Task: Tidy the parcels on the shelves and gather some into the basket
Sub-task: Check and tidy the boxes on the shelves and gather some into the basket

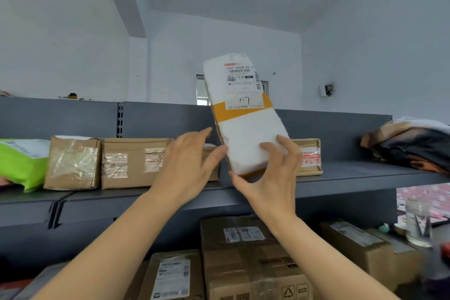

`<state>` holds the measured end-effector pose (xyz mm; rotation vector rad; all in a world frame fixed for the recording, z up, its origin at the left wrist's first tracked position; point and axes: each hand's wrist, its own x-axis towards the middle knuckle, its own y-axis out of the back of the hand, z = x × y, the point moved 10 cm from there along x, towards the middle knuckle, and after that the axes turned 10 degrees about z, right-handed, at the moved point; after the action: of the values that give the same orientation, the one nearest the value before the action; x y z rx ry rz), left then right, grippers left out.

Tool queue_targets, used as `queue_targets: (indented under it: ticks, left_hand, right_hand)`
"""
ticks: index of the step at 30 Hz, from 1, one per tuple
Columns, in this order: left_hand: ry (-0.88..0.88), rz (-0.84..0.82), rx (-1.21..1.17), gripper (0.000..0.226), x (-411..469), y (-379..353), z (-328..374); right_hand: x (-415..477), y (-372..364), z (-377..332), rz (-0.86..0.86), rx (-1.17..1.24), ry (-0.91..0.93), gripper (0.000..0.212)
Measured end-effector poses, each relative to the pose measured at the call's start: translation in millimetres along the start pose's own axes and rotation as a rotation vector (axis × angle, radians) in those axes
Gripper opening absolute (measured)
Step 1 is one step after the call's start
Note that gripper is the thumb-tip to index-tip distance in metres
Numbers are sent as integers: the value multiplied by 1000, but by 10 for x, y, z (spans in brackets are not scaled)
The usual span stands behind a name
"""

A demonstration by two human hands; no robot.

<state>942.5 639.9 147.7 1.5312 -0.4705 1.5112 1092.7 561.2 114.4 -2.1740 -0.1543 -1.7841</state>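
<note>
A tall white parcel (246, 129) with a yellow tape band and a shipping label stands tilted above the upper grey shelf (341, 178). My right hand (272, 178) grips its lower end, thumb under the bottom edge and fingers on its front face. My left hand (192, 165) is beside the parcel with its fingers straight; the fingertips touch the parcel's left edge. Cardboard parcels line the shelf: one taped box (73, 163), a wider one (131, 161), and a small box with red print (309, 156) behind the white parcel. No basket is in view.
A green mailer bag (22, 161) lies at the shelf's far left. A dark folded bundle (411, 146) sits at the right end. Below, several cardboard boxes (246, 258) fill the lower shelf. A clear container (418, 224) stands at the right.
</note>
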Motion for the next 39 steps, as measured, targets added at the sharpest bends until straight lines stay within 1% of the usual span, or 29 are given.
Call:
queue_targets:
  ticks: [2, 3, 4, 7, 9, 11, 13, 14, 17, 19, 22, 26, 28, 30, 33, 35, 37, 39]
  left_hand:
    - [43, -67, -258, 56, 15, -111, 155]
    - [50, -81, -315, 51, 19, -140, 217]
    - [53, -85, -332, 50, 18, -165, 251]
    - [55, -98, -333, 55, -1, -234, 313]
    - [97, -114, -377, 53, -1, -273, 294]
    - [159, -132, -445, 51, 6, -319, 220]
    - [194, -155, -457, 51, -7, -353, 162]
    - [201, -166, -452, 54, -22, -369, 145]
    - [201, -179, -439, 58, -66, -392, 156]
    - [197, -166, -444, 58, -72, -389, 169]
    - [203, -158, -449, 59, -48, -398, 154]
    - [212, -154, -453, 57, -28, -402, 121]
    - [209, -154, -459, 55, -22, -396, 113]
    - [203, -154, -479, 53, -11, -395, 116]
    - [223, -126, -538, 53, 28, -372, 132]
    - [245, -93, -567, 64, 66, -374, 114]
    - [227, -96, -493, 75, 92, -407, 107]
    - [189, -103, -371, 77, 98, -446, 108]
  right_hand:
    - [-15, 34, -2, 14, 3, 17, 77]
    - [-16, 50, 10, 18, 6, 11, 77]
    - [-14, 58, 31, 17, 9, -2, 79]
    - [0, 48, 103, -34, 46, -76, 89]
    - [8, 20, 190, -102, 133, -205, 101]
    - [-3, -21, 350, -167, 255, -418, 105]
    - [-21, -70, 500, -205, 358, -588, 96]
    - [-24, -92, 555, -225, 367, -623, 89]
    - [-49, -139, 591, -300, 321, -599, 71]
    - [-57, -140, 569, -319, 306, -584, 69]
    - [-32, -138, 533, -342, 266, -545, 77]
    - [-18, -167, 498, -400, 210, -497, 93]
    - [-4, -183, 482, -423, 190, -465, 96]
    - [19, -193, 488, -435, 179, -453, 94]
    - [89, -184, 509, -400, 246, -499, 89]
    - [174, -165, 495, -339, 329, -526, 83]
    - [258, -160, 485, -297, 360, -533, 74]
    - [295, -200, 507, -304, 333, -536, 66]
